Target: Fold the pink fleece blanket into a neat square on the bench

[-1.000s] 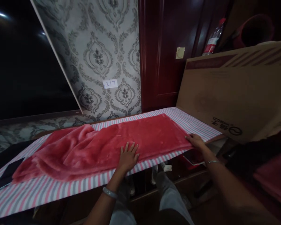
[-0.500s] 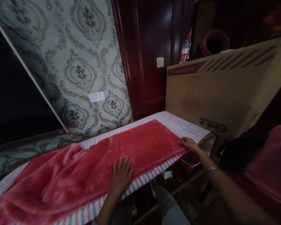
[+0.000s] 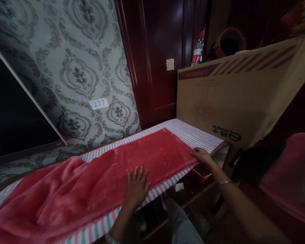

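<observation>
A red plush blanket [image 3: 152, 152] lies along a striped cloth [image 3: 193, 132] that covers a long narrow surface. Its right part is smooth and flat, while the left part is bunched in soft folds. My left hand [image 3: 137, 188] rests palm down near the blanket's front edge, fingers spread. At the blanket's right end, my right hand [image 3: 202, 156] has its fingers closed on the edge, by the near corner. The right fingertips are partly hidden from view.
A large cardboard box [image 3: 231, 98] stands at the back right, with a plastic bottle [image 3: 197, 51] behind its top edge. A dark screen [image 3: 15, 108] is at the left. Behind are patterned wallpaper and a dark red door [image 3: 157, 61]. A pink cloth [image 3: 292, 176] sits far right.
My left hand has slid a little to the right along the blanket. My right hand stays at the blanket's right edge. The whole view has shifted slightly.
</observation>
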Action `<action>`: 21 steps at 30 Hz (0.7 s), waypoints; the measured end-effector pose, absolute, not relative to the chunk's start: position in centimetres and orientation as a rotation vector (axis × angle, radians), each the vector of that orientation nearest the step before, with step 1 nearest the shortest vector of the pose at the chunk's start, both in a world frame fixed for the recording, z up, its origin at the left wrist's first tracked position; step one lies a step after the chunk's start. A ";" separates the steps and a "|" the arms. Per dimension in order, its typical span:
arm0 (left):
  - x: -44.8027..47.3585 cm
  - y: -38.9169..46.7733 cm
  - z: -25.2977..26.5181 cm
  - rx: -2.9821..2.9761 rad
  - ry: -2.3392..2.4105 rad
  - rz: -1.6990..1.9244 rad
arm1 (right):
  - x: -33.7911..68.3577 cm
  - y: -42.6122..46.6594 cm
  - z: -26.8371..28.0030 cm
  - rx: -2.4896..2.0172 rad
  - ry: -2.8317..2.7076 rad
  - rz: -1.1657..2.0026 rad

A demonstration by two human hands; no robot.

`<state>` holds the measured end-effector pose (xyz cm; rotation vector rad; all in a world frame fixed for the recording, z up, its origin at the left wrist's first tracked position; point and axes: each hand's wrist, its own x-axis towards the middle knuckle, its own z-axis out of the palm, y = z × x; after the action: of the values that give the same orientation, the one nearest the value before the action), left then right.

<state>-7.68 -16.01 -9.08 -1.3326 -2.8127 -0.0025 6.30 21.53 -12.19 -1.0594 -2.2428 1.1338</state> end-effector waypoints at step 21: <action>-8.5 -15.5 -7.4 -1.327 -2.874 -0.054 | 7.2 20.6 -11.1 -1.106 -2.206 1.140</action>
<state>-8.48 -15.49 -7.37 -1.3272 -2.8744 -0.0538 7.18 20.56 -11.09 -1.1058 -2.2065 1.1404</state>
